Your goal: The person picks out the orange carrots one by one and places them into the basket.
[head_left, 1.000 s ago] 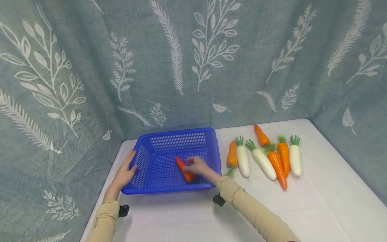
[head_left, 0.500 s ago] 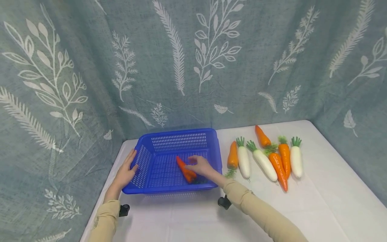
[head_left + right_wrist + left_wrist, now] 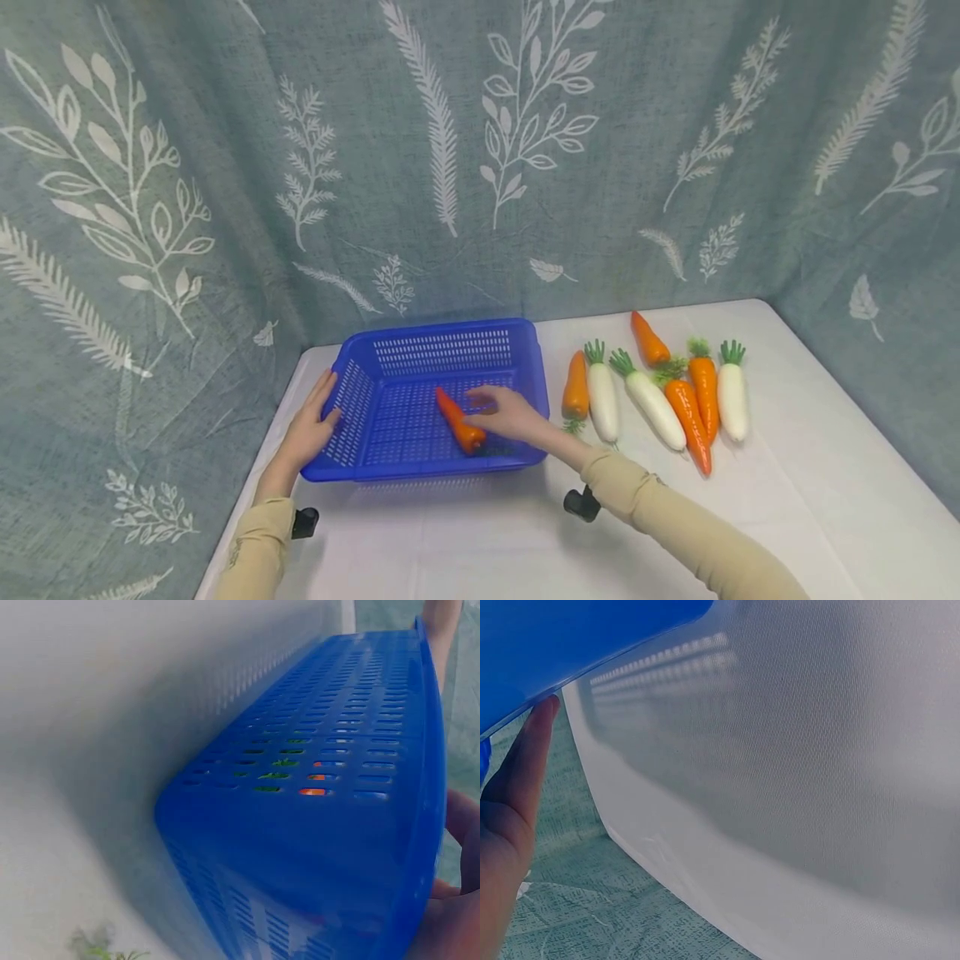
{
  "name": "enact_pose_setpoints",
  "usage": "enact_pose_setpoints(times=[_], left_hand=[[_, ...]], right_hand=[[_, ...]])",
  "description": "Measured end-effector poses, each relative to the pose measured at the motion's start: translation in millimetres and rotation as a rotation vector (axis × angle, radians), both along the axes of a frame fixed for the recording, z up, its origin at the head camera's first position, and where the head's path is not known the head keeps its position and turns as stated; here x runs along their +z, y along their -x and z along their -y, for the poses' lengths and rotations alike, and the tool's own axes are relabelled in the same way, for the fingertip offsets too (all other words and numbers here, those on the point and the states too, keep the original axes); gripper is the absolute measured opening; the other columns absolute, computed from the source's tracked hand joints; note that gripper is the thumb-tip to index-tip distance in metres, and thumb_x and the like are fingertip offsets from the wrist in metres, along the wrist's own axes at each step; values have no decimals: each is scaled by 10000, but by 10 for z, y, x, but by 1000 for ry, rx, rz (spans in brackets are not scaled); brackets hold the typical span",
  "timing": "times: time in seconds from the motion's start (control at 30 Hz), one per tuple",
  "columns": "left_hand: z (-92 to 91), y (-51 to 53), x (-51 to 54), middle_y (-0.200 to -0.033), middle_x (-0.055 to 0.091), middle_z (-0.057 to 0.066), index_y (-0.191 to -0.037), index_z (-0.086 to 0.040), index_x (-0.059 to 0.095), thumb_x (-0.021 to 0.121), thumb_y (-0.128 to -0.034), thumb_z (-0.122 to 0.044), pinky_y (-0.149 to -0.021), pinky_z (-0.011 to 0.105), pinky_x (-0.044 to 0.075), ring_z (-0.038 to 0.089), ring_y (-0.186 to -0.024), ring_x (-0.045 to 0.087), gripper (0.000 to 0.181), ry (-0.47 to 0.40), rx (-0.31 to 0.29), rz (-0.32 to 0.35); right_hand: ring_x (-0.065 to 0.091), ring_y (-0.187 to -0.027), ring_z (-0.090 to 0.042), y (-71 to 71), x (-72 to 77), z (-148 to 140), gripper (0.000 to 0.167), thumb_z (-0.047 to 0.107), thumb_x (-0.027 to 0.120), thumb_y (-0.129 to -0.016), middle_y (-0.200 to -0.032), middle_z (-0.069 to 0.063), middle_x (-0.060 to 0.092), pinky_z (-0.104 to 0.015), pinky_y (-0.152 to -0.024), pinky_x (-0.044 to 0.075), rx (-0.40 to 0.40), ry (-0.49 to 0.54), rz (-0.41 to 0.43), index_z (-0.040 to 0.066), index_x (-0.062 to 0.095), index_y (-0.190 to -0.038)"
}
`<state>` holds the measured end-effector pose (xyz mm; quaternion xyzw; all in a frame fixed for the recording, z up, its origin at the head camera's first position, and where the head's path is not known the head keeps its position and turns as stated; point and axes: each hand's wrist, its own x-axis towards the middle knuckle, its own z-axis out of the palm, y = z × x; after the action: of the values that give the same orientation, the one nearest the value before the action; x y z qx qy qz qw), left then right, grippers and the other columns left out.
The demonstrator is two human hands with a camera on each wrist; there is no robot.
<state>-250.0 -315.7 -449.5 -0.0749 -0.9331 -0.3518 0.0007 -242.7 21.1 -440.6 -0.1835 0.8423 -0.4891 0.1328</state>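
Note:
A blue slotted plastic basket (image 3: 442, 468) stands on the white table, tilted slightly in the head view. Inside it, near the right, lies one orange carrot (image 3: 457, 417), its green top dim by the front wall. Bits of the carrot (image 3: 313, 792) show through the basket's slots in the right wrist view. Over the basket's right side my right hand (image 3: 506, 414) hovers beside the carrot, fingers loosely bent and holding nothing. My left hand (image 3: 306, 429) rests along the basket's left rim with fingers extended; a fingertip touches the blue edge in the left wrist view.
Right of the basket lie several more orange carrots (image 3: 576, 387) and several white radishes (image 3: 657, 410) with green tops. A grey-green leaf-patterned curtain (image 3: 450, 167) hangs behind and beside the white table (image 3: 450, 542).
My right hand has let go of the carrot and drawn back slightly to the right, its forearm swinging outward. The carrot stays in the basket. My left hand keeps its place on the rim.

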Motion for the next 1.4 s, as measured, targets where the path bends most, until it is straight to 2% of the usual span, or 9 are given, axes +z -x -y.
enact_pose_setpoints(times=[0.4, 0.5, 0.7, 0.9, 1.03, 1.13, 1.27, 1.4], left_hand=[[-6, -10, 22, -1571, 54, 254, -1487, 51, 157, 405, -950, 18, -1146, 623, 101, 481, -1427, 71, 593, -5, -2, -4], [-7, -9, 17, -1571, 57, 254, -1487, 50, 159, 408, -949, 17, -1147, 620, 103, 479, -1428, 73, 594, -9, -2, -6], [-5, -5, -8, -1570, 52, 257, -1487, 52, 155, 406, -950, 13, -1145, 624, 104, 483, -1427, 74, 594, -14, -3, -5], [-18, -12, -12, -1567, 57, 265, -1486, 56, 157, 410, -944, 15, -1135, 639, 107, 492, -1422, 75, 599, -24, -5, -17], [-22, -15, -7, -1567, 55, 265, -1486, 56, 156, 404, -945, 16, -1141, 632, 103, 488, -1424, 72, 597, -24, -5, -13], [-18, -16, 0, -1567, 56, 264, -1486, 55, 156, 403, -947, 17, -1141, 631, 105, 489, -1424, 75, 594, -17, -3, -11], [-7, -10, 2, -1570, 53, 258, -1488, 52, 153, 403, -951, 13, -1142, 629, 105, 485, -1425, 74, 594, -7, -2, -10], [6, -4, -8, -1571, 55, 256, -1489, 50, 153, 405, -952, 10, -1141, 630, 107, 485, -1425, 75, 594, -4, -4, -10]], right_hand=[[613, -1143, -336, -120, 26, -249, 497, 240, 641, -896, -1284, -202, 591, -397, -931, 535, 63, 107, -10, 36, 519, -1333], [615, -1142, -327, -148, 80, -314, 477, 242, 641, -897, -1289, -187, 593, -383, -925, 540, 50, 119, -23, 59, 533, -1324], [586, -1165, -378, -145, 184, -461, 466, 201, 634, -901, -1302, -228, 570, -385, -937, 533, 21, 165, -59, 5, 531, -1311], [567, -1180, -403, -114, 242, -630, 466, 174, 627, -903, -1324, -233, 551, -412, -942, 527, -31, 167, -75, -24, 520, -1311], [568, -1200, -360, -116, 257, -740, 494, 219, 639, -897, -1355, -181, 545, -426, -958, 516, -128, 147, -49, 31, 515, -1337], [565, -1215, -324, -114, 253, -812, 519, 269, 651, -888, -1369, -134, 548, -442, -923, 534, -208, 144, -2, 94, 510, -1356], [558, -1217, -344, -88, 233, -916, 530, 275, 641, -898, -1371, -160, 537, -455, -923, 532, -238, 148, -16, 71, 494, -1366], [556, -1211, -366, -45, 211, -1025, 525, 251, 632, -905, -1355, -204, 536, -454, -976, 499, -256, 127, -59, 37, 487, -1362]])
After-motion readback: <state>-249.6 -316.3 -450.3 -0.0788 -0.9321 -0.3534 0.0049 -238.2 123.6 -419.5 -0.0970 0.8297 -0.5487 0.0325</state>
